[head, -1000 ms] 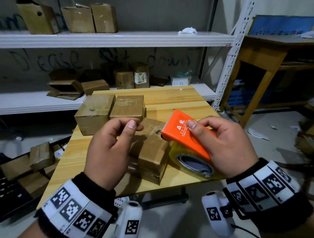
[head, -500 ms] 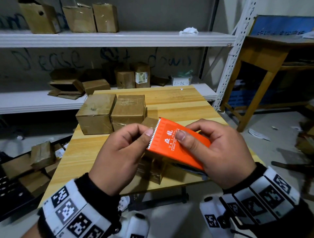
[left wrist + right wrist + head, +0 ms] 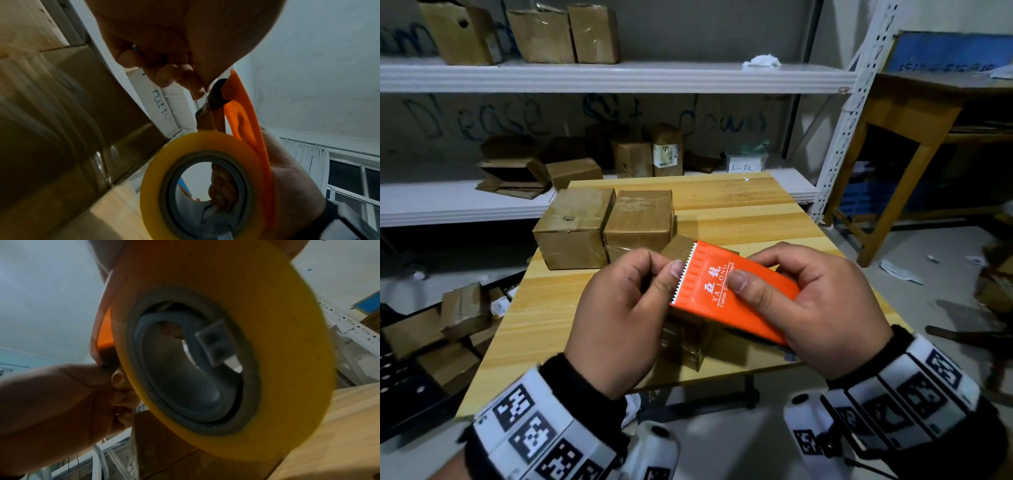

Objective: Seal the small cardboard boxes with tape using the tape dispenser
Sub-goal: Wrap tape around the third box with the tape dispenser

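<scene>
Centre of the head view: the right hand (image 3: 822, 308) grips the orange tape dispenser (image 3: 729, 294), thumb on its top plate, fingers curled around it. The left hand (image 3: 619, 315) pinches at the toothed cutter edge, thumb and fingertips closed; the tape end itself cannot be made out. The yellow tape roll (image 3: 205, 186) hangs beneath. A small cardboard box (image 3: 688, 346) lies below the hands on the wooden table (image 3: 739, 212); two more boxes (image 3: 602, 226) stand side by side, upper left of the hands.

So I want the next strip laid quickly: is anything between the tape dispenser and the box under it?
Nothing visible does. The right hand holds the tape dispenser above the near box; the left hand pinches at its toothed edge.
</scene>
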Tool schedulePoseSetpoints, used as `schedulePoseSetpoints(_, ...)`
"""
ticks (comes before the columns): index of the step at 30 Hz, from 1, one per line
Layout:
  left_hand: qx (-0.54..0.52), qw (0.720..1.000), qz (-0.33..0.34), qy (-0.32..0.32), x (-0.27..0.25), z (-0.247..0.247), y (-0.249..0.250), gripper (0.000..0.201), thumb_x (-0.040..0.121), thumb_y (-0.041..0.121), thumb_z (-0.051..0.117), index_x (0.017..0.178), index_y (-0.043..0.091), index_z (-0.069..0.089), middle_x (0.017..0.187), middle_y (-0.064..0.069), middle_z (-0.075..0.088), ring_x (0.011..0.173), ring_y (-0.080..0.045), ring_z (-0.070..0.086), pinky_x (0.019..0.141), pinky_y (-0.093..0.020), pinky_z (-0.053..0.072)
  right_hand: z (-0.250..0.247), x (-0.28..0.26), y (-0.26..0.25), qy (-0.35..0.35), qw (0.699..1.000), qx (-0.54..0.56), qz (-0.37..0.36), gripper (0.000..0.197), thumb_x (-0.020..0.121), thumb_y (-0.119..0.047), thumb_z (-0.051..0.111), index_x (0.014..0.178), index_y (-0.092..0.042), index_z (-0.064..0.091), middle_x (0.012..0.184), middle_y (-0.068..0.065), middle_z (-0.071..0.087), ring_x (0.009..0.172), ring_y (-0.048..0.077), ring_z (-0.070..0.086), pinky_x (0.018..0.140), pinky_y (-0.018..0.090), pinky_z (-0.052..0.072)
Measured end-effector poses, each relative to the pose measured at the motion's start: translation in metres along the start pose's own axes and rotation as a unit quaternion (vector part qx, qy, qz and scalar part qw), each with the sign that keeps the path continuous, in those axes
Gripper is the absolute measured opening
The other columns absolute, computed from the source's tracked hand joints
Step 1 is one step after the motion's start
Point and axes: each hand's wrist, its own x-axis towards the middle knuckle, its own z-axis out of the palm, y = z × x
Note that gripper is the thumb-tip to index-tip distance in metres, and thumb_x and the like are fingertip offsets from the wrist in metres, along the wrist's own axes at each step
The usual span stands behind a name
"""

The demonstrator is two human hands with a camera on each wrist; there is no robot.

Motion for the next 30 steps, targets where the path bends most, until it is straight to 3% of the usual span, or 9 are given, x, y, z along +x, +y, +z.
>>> schedulePoseSetpoints(3, 0.013, 1.0, 0.0, 0.006, 0.0, -0.002, 0.0, 0.023, 0.095, 0.039, 0.059, 0.083, 0.023, 0.07, 0.08, 0.009, 0.074, 0.074, -0.011, 0.07, 0.066, -0.039, 0.058, -0.002, 0.002, -0.002, -0.017, 1.0, -0.011, -0.001, 0.058, 0.068, -0.093, 0.057, 0.095, -0.044, 0.073, 0.09, -0.031, 0.073, 0.078, -0.006, 0.071, 0.057, 0.012, 0.052)
schedulePoseSetpoints(7, 0.018, 1.0, 0.0, 0.009, -0.001, -0.003, 0.005, 0.034, 0.09, 0.053, 0.054, 0.083, 0.024, 0.07, 0.079, 0.009, 0.074, 0.074, -0.01, 0.07, 0.067, -0.043, 0.058, -0.005, 0.004, -0.001, -0.029, 0.999, -0.026, 0.001, 0.056, 0.067, -0.089, 0.058, 0.1, -0.047, 0.072, 0.091, -0.03, 0.073, 0.079, -0.005, 0.071, 0.059, 0.013, 0.053)
schedulePoseSetpoints(15, 0.046, 0.999, 0.002, 0.024, 0.001, -0.001, 0.001, 0.024, 0.097, 0.039, 0.06, 0.083, 0.023, 0.071, 0.076, 0.008, 0.073, 0.073, -0.011, 0.069, 0.067, -0.046, 0.057, -0.006, 0.006, 0.0, -0.039, 0.998, -0.042, 0.001, 0.053, 0.067, -0.091, 0.056, 0.098, -0.05, 0.071, 0.095, -0.033, 0.071, 0.081, -0.006, 0.07, 0.063, 0.014, 0.055)
schedulePoseSetpoints(23, 0.052, 0.998, 0.011, 0.032, 0.002, 0.0, -0.003, 0.021, 0.098, 0.031, 0.063, 0.082, 0.021, 0.072, 0.074, 0.009, 0.073, 0.07, -0.007, 0.069, 0.058, -0.018, 0.049, -0.007, 0.006, 0.001, -0.047, 0.998, -0.05, -0.001, 0.055, 0.067, -0.095, 0.055, 0.1, -0.052, 0.069, 0.098, -0.036, 0.069, 0.082, -0.007, 0.07, 0.057, 0.014, 0.055)
schedulePoseSetpoints(27, 0.033, 0.999, -0.004, 0.033, 0.006, -0.005, -0.002, 0.018, 0.1, 0.023, 0.063, 0.085, 0.018, 0.071, 0.075, 0.011, 0.074, 0.063, -0.004, 0.069, 0.054, -0.013, 0.049, -0.011, 0.007, 0.004, -0.044, 0.997, -0.065, 0.004, 0.053, 0.067, -0.096, 0.053, 0.093, -0.052, 0.07, 0.092, -0.031, 0.071, 0.083, -0.009, 0.068, 0.06, 0.011, 0.053)
schedulePoseSetpoints(30, 0.027, 0.998, -0.013, 0.046, 0.009, -0.011, -0.004, 0.018, 0.1, 0.021, 0.064, 0.084, 0.016, 0.071, 0.073, 0.012, 0.074, 0.06, -0.002, 0.067, 0.052, -0.011, 0.047, -0.014, 0.009, 0.01, -0.034, 0.997, -0.076, 0.008, 0.058, 0.066, -0.095, 0.053, 0.096, -0.049, 0.072, 0.089, -0.027, 0.072, 0.082, -0.006, 0.069, 0.064, 0.019, 0.057)
